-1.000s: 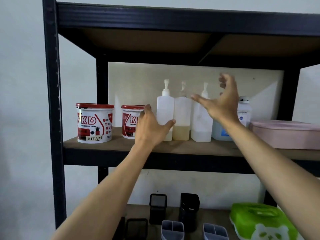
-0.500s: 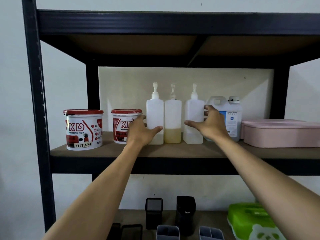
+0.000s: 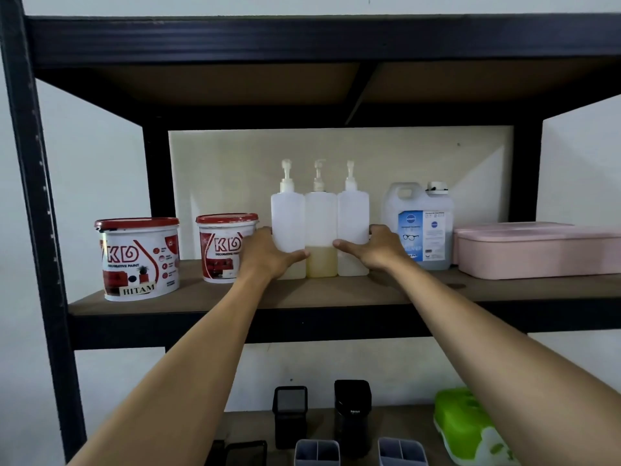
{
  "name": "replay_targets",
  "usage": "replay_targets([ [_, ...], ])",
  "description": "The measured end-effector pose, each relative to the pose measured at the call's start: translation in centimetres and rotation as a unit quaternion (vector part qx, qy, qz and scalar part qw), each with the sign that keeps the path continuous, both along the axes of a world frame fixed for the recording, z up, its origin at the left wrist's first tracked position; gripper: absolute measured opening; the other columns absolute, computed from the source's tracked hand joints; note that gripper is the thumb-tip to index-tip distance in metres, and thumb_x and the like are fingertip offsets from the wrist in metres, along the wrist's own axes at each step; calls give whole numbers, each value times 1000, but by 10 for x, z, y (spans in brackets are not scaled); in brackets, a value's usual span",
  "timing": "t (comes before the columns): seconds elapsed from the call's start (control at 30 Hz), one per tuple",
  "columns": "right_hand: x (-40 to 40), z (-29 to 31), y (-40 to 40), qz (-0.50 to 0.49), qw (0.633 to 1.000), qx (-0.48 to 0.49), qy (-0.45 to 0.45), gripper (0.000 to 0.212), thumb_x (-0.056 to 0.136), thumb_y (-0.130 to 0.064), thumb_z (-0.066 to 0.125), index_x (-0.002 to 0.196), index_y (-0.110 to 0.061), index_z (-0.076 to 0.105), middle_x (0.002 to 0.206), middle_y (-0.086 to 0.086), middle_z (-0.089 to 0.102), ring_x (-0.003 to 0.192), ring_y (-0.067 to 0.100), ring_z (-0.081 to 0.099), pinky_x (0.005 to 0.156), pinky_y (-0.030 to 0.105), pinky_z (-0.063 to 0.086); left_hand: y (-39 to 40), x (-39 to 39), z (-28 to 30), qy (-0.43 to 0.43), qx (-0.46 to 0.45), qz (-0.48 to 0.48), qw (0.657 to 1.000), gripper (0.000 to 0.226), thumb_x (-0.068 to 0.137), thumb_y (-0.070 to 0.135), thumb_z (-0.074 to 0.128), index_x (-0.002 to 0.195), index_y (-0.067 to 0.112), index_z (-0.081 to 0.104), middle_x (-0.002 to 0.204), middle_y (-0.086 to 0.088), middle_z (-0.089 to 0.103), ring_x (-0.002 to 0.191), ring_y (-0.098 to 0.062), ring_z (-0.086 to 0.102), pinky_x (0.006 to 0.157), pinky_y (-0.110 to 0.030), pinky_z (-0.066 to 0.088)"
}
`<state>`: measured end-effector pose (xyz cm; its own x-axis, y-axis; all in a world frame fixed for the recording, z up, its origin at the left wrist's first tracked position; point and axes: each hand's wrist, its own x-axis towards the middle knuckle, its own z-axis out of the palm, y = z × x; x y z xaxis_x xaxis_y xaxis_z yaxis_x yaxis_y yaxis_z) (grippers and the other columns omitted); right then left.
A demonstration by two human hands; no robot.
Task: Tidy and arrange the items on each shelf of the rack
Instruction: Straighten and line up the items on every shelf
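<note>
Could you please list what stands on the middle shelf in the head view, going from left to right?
Larger paint bucket → smaller paint bucket → left hand → three pump bottles → right hand → clear jug → pink box.

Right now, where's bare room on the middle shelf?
Bare board between the two paint tubs, and along the front edge. Crowded from the pump bottles, held by both hands, to jug and pink box.

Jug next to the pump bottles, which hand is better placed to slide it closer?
Probably right. The right hand sits beside the jug; the left hand is across the bottles.
</note>
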<state>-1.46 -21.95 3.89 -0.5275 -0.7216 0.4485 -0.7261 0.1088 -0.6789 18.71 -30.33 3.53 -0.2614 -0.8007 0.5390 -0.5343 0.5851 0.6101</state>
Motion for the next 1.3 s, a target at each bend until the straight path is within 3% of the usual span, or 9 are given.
replay_targets([
  [0.17, -8, -9, -5, 15, 999, 17, -36, 79, 81, -71, 71, 132, -11, 60, 132, 9, 66, 120, 30, 61, 99, 39, 52, 1, -10, 7, -51, 2, -4, 999, 70, 71, 51, 87, 121, 9, 61, 120, -10, 67, 110, -29, 63, 82, -32, 51],
  [0.37, -11, -13, -7, 10, 999, 25, -31, 78, 85, -67, 69, 136, -10, 55, 135, 11, 64, 124, 32, 59, 95, 36, 49, -1, -16, -1, -26, -13, -2, 1000, 72, 71, 52, 87, 123, 10, 61, 123, -11, 67, 114, -31, 62, 92, -43, 53],
  [0.73, -13, -18, -8, -7, 999, 8, -41, 76, 89, -61, 69, 139, -8, 50, 139, 13, 59, 128, 33, 55, 93, 35, 45, -2, -23, -4, -47, -4, -15, 999, 70, 75, 47, 85, 129, 10, 58, 130, -10, 63, 121, -30, 57, 85, -30, 43],
  [0.87, -13, -18, -5, -8, 999, 4, -45, 74, 89, -61, 69, 137, -8, 52, 138, 13, 59, 127, 33, 55, 96, 37, 47, -2, -24, -6, -49, -10, -3, 999, 74, 72, 53, 85, 128, 12, 58, 128, -10, 64, 122, -32, 56, 96, -39, 47],
  [1.07, -13, -20, -1, -11, 998, -11, -57, 74, 87, -61, 71, 136, -9, 54, 138, 12, 60, 128, 32, 55, 100, 37, 47, -4, -21, -9, -20, -1, -25, 999, 74, 73, 47, 87, 130, 10, 59, 130, -10, 65, 122, -31, 58, 97, -37, 48],
  [1.3, -9, -17, 1, 9, 997, -39, -71, 92, 72, -70, 79, 141, -17, 49, 140, 4, 59, 130, 27, 55, 95, 33, 46, -14, -24, -5, 25, 40, -45, 998, 91, 71, 73, 74, 137, 14, 52, 134, -6, 62, 122, -28, 59, 99, -38, 50],
])
